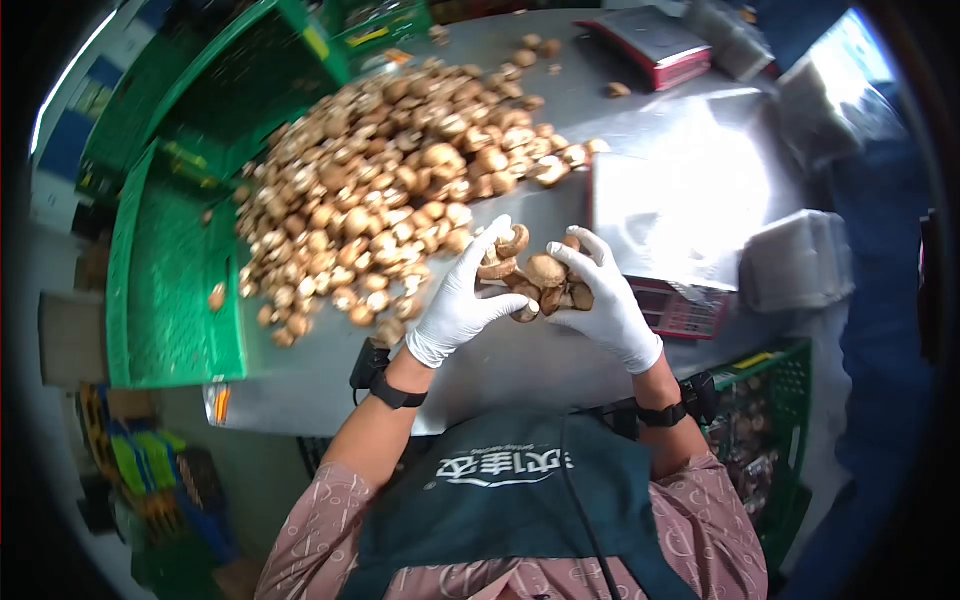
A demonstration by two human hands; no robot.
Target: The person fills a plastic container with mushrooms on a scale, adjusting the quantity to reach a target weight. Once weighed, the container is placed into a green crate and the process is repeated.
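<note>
The mushrooms (545, 275) look light, soft and easily bruised to me; I'd grip gently at cap and stem. They sit bunched above the counter (520, 370), held between my left hand (455, 300) and right hand (610, 300), fingers (478, 252) curled closed around them. The loose pile (390, 190) lies just beyond.

mushrooms (545, 280) | brown caps, pale stems | clustered, gripped between left hand (460, 300) and right hand (610, 305)
</note>
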